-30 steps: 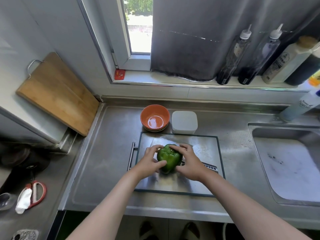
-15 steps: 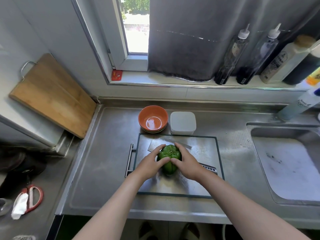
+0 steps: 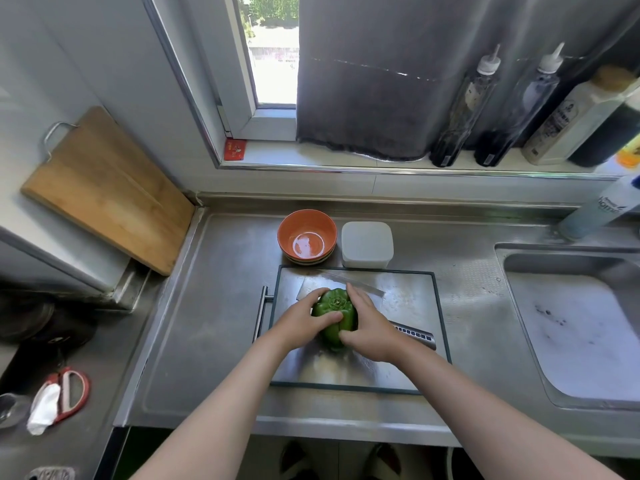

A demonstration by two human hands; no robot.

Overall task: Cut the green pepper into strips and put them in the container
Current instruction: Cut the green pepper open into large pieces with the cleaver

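A whole green pepper (image 3: 335,315) sits on the steel cutting board (image 3: 408,306), stem end facing away from me. My left hand (image 3: 300,322) grips its left side, thumb across the top. My right hand (image 3: 369,323) grips its right side, fingers curled over it. A steel cleaver (image 3: 346,284) lies flat on the board under and behind the pepper, its handle (image 3: 415,336) sticking out to the right of my right hand. A white square container (image 3: 367,244) stands just behind the board.
An orange bowl (image 3: 307,239) stands left of the container. The sink (image 3: 575,327) lies to the right. A wooden board (image 3: 104,188) leans at the left wall. Bottles (image 3: 464,109) line the window sill. Red scissors (image 3: 65,393) lie at the lower left.
Both hands have stayed on the pepper and turned it a little, so its stem end shows more from above. The cleaver blade is more visible behind it.
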